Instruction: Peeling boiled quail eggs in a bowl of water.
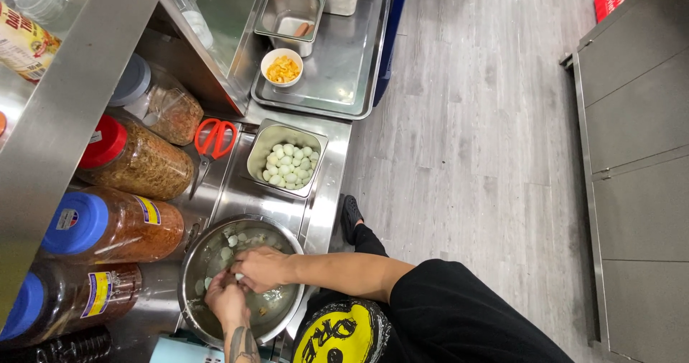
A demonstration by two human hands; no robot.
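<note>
Far left of my hands: four lidded jars [133,161] lying on their sides under the shelf, red and blue lids, none being touched.

Left hand [228,300] is working inside the round steel bowl [287,318], fingers curled around a small pale egg [239,277] between both hands. Right hand [263,268] is meeting it from the other side, fingertips pinching the same egg. Looks like I'm peeling it, though the shell itself is too small to make out.

Unpeeled eggs [228,252] are sitting in the water just beyond my knuckles, only a few showing.

Beyond the bowl: red scissors [213,142] lying idle, then the square steel pan [257,163] holding the peeled eggs [288,165], roughly half full.

My read: most of the batch is done, a handful left in the bowl.

Further out, a white bowl [267,60] of yellow pieces is sitting on a steel tray [337,83].
</note>
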